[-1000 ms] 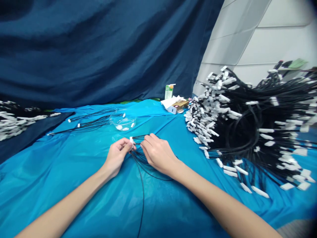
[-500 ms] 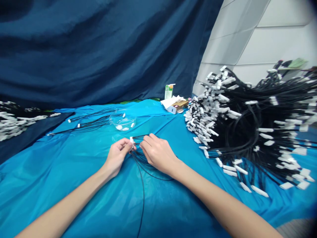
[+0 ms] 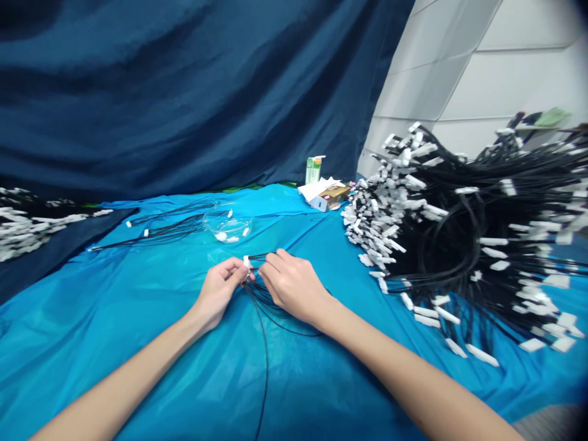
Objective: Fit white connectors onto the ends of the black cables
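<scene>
Between the thumb and fingers of my left hand (image 3: 219,289) a small white connector (image 3: 247,262) is pinched. Several thin black wires (image 3: 263,295) run from it to the right, and one long strand hangs down toward me. My right hand (image 3: 294,283) is closed on the black wires just right of the connector, its knuckles turned up. Its fingertips are mostly hidden behind the hand, so the exact grip does not show. Both hands are close together, just above the blue cloth (image 3: 184,355).
A clear round bowl (image 3: 228,226) with white connectors stands beyond my hands, beside loose black wires (image 3: 177,226). A big heap of black cables with white connectors (image 3: 427,245) fills the right. More white-ended cables (image 3: 27,229) lie far left. An opened box (image 3: 324,195) and a drink carton (image 3: 313,170) stand behind.
The white connector and my left fingertips have shifted very slightly to the right and down. My right hand stays on the wires almost unmoved.
</scene>
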A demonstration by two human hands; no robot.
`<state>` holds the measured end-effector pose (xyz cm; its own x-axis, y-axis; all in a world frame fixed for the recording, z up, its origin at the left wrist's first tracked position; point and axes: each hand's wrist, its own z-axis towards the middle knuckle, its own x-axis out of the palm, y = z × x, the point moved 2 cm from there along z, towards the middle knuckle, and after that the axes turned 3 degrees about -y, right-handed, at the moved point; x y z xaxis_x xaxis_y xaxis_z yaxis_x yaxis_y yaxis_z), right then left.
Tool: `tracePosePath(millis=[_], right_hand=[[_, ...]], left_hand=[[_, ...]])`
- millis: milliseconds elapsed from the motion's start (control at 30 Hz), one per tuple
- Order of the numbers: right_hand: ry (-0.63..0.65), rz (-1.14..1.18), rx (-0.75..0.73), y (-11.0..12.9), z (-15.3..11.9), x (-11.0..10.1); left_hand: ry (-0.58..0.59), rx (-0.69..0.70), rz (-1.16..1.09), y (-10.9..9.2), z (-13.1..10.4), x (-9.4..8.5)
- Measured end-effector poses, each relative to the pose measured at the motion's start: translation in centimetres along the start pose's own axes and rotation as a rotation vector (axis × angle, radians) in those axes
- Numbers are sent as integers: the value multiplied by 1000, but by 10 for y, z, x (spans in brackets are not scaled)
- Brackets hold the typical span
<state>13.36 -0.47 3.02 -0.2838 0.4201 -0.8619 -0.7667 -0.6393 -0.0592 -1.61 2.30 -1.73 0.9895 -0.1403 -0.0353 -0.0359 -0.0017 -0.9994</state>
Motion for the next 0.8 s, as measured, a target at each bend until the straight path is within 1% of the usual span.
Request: tracePosePath(millis=[167, 367, 533, 633, 800], right_hand=[[-7, 48, -8, 1, -1, 1], [-48, 86, -8, 1, -1, -2], [-56, 98, -18, 1, -1, -3], [-60, 103, -16, 1, -1, -2], [-64, 118, 40, -1, -1, -1]], left_hand=[[31, -59, -46, -2, -3, 4], [69, -92, -119, -4, -8, 7], [107, -111, -186, -5, -12, 10], [104, -117, -199, -7, -12, 11], [58, -102, -192, -9, -8, 9]])
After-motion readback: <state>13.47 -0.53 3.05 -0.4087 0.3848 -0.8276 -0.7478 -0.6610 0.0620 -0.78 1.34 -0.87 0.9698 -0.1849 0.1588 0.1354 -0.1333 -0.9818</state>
